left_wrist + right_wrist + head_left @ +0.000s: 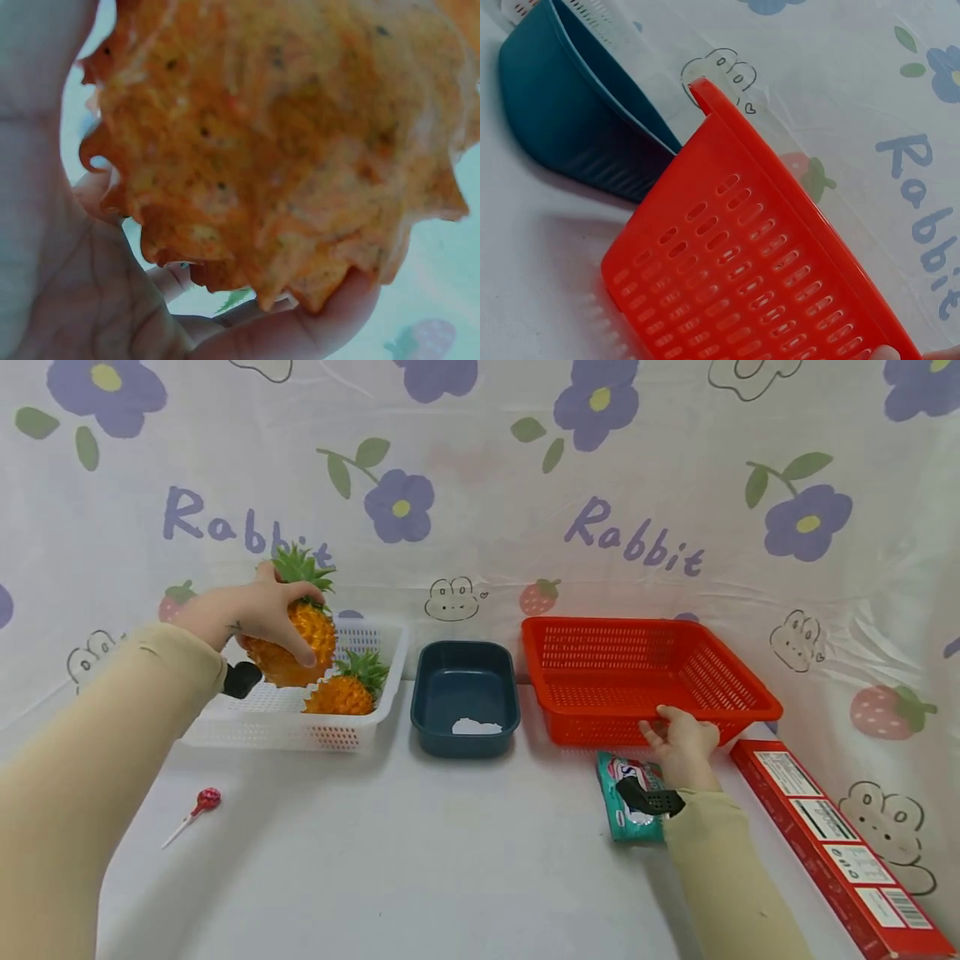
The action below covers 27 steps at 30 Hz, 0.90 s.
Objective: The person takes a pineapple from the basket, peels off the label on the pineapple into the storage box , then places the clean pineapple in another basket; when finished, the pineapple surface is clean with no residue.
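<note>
My left hand grips an orange pineapple with a green leafy crown, holding it above the white basket. In the left wrist view the spiky pineapple fills most of the picture, with fingers curled round its edge. A second pineapple lies inside the white basket. Over on the right, my right hand pinches the front rim of the red perforated basket. Only fingertips show at the rim of the red basket in the right wrist view.
A dark blue bin with a white patch inside stands between the baskets. Under my right wrist lies a turquoise packet, partly hidden. A lollipop lies at the left, and a long red box at the right edge.
</note>
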Motion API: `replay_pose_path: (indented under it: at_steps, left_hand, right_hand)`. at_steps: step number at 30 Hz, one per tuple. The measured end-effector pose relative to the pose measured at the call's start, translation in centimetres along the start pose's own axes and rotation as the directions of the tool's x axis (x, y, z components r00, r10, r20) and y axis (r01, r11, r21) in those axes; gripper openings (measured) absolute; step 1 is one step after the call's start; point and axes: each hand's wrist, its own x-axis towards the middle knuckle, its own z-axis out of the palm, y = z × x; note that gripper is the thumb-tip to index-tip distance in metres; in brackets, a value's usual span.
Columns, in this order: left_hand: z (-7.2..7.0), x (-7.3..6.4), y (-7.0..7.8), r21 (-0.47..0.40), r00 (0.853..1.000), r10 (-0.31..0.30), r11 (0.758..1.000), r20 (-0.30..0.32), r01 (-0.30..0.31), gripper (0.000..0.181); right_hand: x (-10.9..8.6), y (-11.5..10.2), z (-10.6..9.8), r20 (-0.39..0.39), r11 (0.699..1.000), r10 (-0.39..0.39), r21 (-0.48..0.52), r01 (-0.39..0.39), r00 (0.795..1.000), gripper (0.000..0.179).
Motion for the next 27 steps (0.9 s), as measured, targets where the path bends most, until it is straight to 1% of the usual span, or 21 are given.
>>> replay_pose_path:
  at_steps: [4,7,11,16,21,27]
  left_hand:
    - [-0.1,0.7,-2.7,0.048,0.995,-0.100,0.994,0.017,0.099,0.092]
    - [0.1,1.0,-4.3,0.101,0.990,-0.139,0.985,0.014,0.137,0.094]
    - [0.5,1.5,-5.3,0.127,0.991,-0.136,0.983,0.002,0.134,0.089]
    - [1.0,2.1,-5.7,0.125,0.991,-0.131,0.984,0.010,0.129,0.087]
    - [1.4,2.7,-6.2,0.124,0.994,-0.108,0.987,0.011,0.106,0.086]
    - [2.8,3.3,-7.3,0.140,0.994,-0.111,0.984,0.007,0.109,0.089]
  right_hand:
    - [0.1,0.2,0.0,0.003,1.000,-0.013,-0.001,0.013,1.000,0.088]
    - [0.1,0.2,0.0,0.001,1.000,-0.015,-0.005,0.015,1.000,0.090]
    - [0.2,0.2,-0.1,-0.004,1.000,-0.020,0.004,0.020,1.000,0.090]
    - [0.1,0.1,-0.2,-0.008,1.000,-0.031,-0.001,0.031,0.999,0.089]
    - [0.1,0.1,-0.2,-0.003,0.999,-0.032,-0.002,0.032,0.999,0.088]
    - [0.2,0.1,-0.2,0.004,0.999,-0.037,0.005,0.037,0.999,0.090]
